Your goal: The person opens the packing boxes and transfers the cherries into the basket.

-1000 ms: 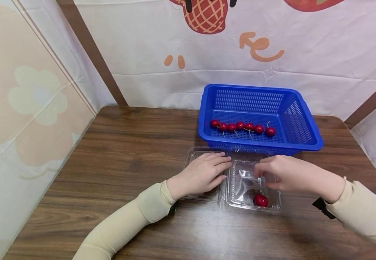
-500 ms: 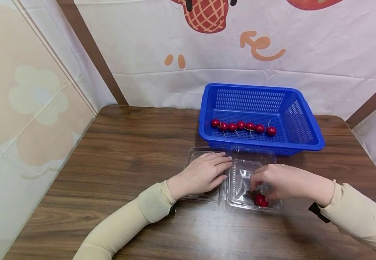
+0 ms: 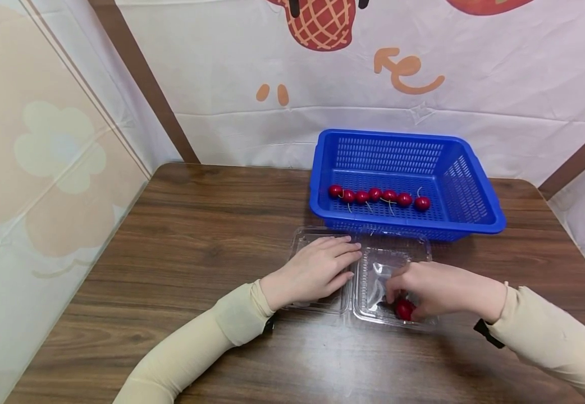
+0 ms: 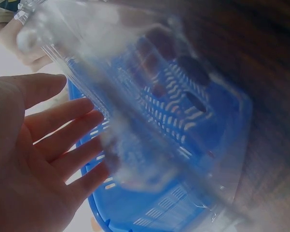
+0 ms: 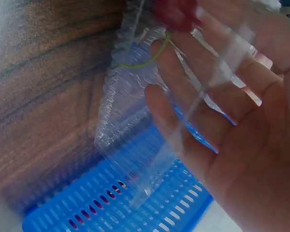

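Observation:
A clear plastic clamshell box lies unfolded on the table, its left half point(image 3: 306, 238) under my left hand point(image 3: 312, 270). That hand rests there palm down, fingers extended; the left wrist view shows the fingers point(image 4: 70, 128) spread against the clear plastic. Over the right half point(image 3: 368, 280) is my right hand point(image 3: 439, 289), pinching a red cherry point(image 3: 404, 309) between thumb and fingers near the front edge. In the right wrist view the cherry point(image 5: 176, 13) sits by the fingertips, its green stem point(image 5: 147, 62) trailing; part of the grip is out of frame.
Directly behind the box stands a blue slotted basket point(image 3: 492, 216), its front against the box's back edge. A row of several cherries point(image 3: 374, 194) with stems lies inside it. The wooden table point(image 3: 196, 224) ends at a printed cloth backdrop point(image 3: 211, 67).
My right hand has come down and leftward inside the right half of the box, and its fingers have closed on the cherry, which has shifted slightly. The left hand stays put.

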Demonstrator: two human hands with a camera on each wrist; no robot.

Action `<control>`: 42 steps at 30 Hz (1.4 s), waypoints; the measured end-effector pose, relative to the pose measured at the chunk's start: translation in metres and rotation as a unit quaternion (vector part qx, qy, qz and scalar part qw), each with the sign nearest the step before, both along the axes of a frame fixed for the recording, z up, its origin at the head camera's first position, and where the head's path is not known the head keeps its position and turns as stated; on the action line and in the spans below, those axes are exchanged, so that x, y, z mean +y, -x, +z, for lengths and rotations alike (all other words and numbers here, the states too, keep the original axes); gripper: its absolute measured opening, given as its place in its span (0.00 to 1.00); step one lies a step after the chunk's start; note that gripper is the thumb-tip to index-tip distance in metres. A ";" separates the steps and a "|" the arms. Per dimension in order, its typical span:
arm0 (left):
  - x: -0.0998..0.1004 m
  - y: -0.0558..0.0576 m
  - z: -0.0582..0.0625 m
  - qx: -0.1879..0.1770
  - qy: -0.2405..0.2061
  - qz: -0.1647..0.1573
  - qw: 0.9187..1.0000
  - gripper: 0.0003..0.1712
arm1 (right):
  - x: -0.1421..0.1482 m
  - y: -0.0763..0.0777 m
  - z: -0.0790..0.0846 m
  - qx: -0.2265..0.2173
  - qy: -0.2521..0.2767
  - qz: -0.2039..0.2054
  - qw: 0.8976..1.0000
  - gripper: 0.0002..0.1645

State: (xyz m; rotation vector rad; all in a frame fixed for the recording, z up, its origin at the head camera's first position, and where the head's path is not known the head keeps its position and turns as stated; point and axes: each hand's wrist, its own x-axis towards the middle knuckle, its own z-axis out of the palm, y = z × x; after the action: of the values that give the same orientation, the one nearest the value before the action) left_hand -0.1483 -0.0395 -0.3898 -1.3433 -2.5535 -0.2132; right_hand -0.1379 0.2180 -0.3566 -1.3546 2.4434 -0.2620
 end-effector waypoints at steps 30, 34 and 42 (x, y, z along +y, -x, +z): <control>0.000 -0.001 0.000 -0.003 -0.003 -0.004 1.000 0.24 | 0.002 0.004 -0.013 0.019 0.035 0.038 0.998 0.17; 0.000 0.000 0.000 -0.006 -0.004 -0.006 1.000 0.24 | 0.002 0.004 -0.013 0.018 0.031 0.033 0.999 0.17; 0.000 0.001 -0.001 -0.003 0.001 -0.005 1.000 0.24 | 0.000 0.005 -0.013 0.016 0.024 0.030 0.999 0.16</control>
State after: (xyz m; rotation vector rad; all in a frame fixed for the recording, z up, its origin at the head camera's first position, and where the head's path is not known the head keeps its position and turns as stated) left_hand -0.1489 -0.0394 -0.3904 -1.3591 -2.5533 -0.2171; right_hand -0.1431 0.2182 -0.3692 -1.4616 2.4317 -0.2890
